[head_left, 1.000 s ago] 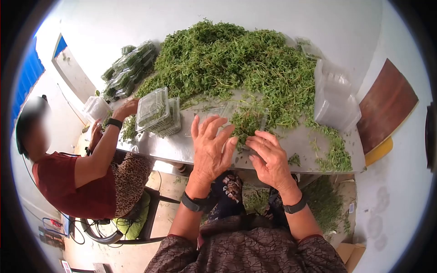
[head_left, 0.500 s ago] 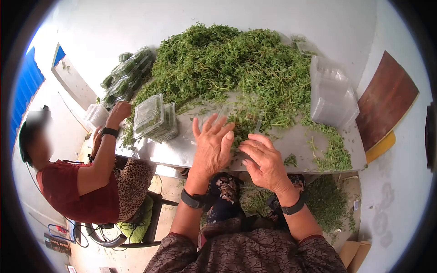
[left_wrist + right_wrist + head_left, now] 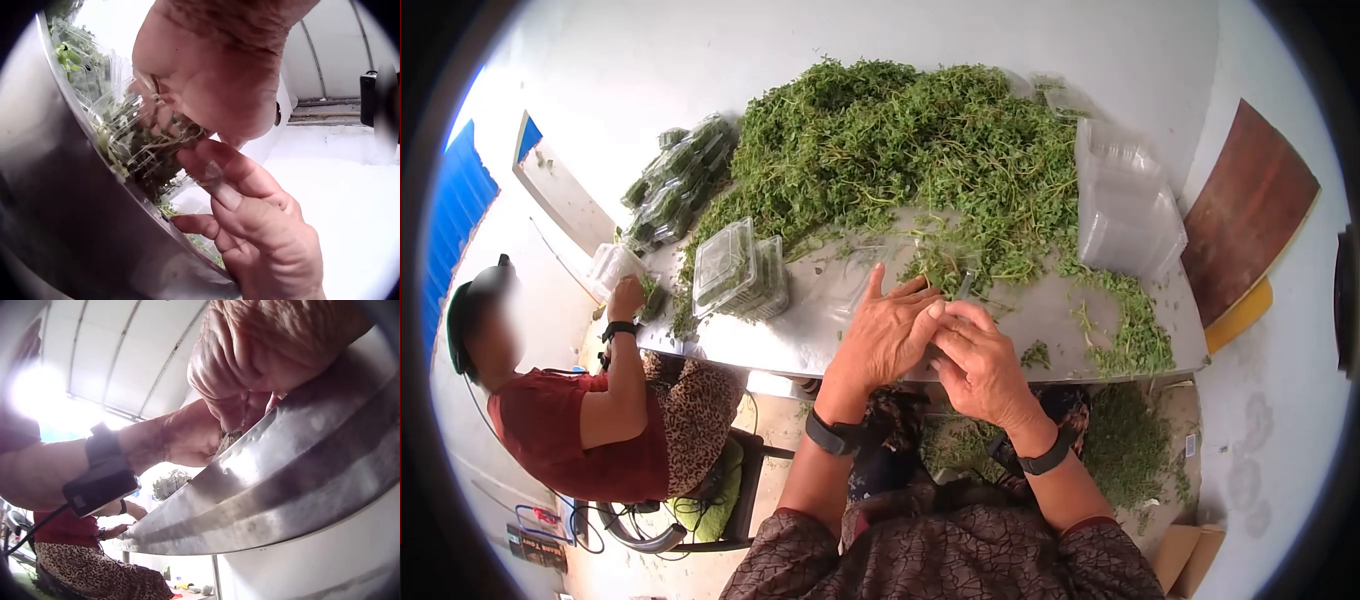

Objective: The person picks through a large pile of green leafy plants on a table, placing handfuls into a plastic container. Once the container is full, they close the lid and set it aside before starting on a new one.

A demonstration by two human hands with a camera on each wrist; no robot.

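My left hand (image 3: 890,335) lies over the sprigs of greens (image 3: 144,153) at the front of the table, fingers extended and thumb out to the right. These greens are in an open clear plastic box (image 3: 103,75), largely covered by the hands in the head view. Close against the left thumb is my right hand (image 3: 980,365), its fingers bent. In the left wrist view, the right thumb and finger pinch a small clear piece (image 3: 214,171) like plastic. The right wrist view shows both hands overlapping above the table's metal edge (image 3: 250,481).
A large heap of greens (image 3: 900,150) covers the back of the metal table. Stacked empty clear boxes (image 3: 1130,210) stand right; lidded boxes (image 3: 725,270) stand left, beside a pile of filled packs (image 3: 680,180). Another person (image 3: 570,420) sits at the left, hands at the table.
My hands have come together: the left hand moved lower and its thumb now meets the right fingers. The other person's hand has drawn back toward them.
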